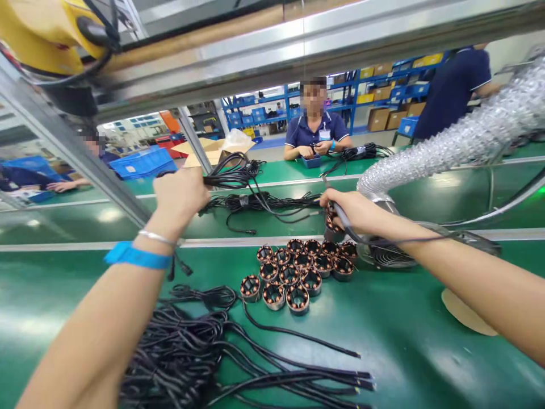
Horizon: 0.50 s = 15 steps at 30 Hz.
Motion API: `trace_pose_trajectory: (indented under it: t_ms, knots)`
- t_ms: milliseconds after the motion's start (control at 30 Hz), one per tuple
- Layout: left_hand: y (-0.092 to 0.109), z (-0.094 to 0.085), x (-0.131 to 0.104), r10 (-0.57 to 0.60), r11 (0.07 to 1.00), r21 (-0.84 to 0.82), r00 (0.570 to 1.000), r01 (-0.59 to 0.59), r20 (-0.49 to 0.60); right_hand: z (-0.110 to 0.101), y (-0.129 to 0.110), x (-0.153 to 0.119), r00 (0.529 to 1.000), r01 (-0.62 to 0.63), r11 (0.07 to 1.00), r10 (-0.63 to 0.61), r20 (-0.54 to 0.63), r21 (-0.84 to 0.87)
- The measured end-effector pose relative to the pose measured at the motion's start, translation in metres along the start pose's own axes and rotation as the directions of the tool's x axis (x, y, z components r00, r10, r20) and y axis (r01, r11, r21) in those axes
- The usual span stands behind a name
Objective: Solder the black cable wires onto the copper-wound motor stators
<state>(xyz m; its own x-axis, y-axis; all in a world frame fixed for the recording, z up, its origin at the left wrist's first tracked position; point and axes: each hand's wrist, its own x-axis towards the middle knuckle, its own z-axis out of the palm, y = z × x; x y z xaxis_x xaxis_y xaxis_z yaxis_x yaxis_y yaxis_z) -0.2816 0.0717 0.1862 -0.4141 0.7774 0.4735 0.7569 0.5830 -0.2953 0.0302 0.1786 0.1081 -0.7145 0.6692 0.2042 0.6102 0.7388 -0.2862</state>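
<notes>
My left hand (182, 194) is closed in a fist around a coiled bundle of black cable (234, 171), raised above the far part of the bench. Loose cable ends hang from that bundle toward the right. In my right hand (349, 209) is a soldering iron (343, 220), its thin tip pointing up and away and its cord trailing back along my forearm. Just below the right fingers sits a copper-wound stator (332, 228), partly covered by the hand; I cannot tell whether the fingers touch it. Another bundle of black cables (272, 201) lies behind, between the hands.
Several stators (289, 275) stand grouped on the green bench. A heap of black cables (179, 346) lies front left. A silver duct hose (451, 136) comes down at right beside a round metal grille (389, 253). A metal frame (272, 51) crosses overhead. A co-worker (315, 133) sits opposite.
</notes>
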Motion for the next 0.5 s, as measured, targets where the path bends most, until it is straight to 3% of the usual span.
trace_pose_trajectory:
  t_ms: [100, 200, 400, 467, 500]
  knots:
    - [0.043, 0.024, 0.034, 0.041, 0.996, -0.074, 0.999, -0.043, -0.032, 0.019, 0.017, 0.072, 0.984, -0.18, 0.979, 0.178, -0.028, -0.091]
    - [0.085, 0.049, 0.056, 0.11, 0.98, -0.165, 0.994, -0.113, -0.025, 0.043, 0.039, 0.11, 0.923, -0.384, 0.911, 0.384, -0.03, -0.151]
    - [0.141, 0.103, 0.066, 0.263, 0.926, -0.287, 0.964, -0.244, 0.029, 0.075, 0.073, 0.122, 0.765, -0.631, 0.748, 0.644, -0.003, -0.205]
    - [0.152, 0.115, 0.066, 0.285, 0.914, -0.317, 0.957, -0.254, 0.055, 0.072, 0.077, 0.124, 0.758, -0.636, 0.744, 0.653, 0.017, -0.205]
    - [0.158, 0.119, 0.066, 0.288, 0.91, -0.33, 0.955, -0.251, 0.068, 0.067, 0.077, 0.126, 0.777, -0.612, 0.765, 0.629, 0.031, -0.2]
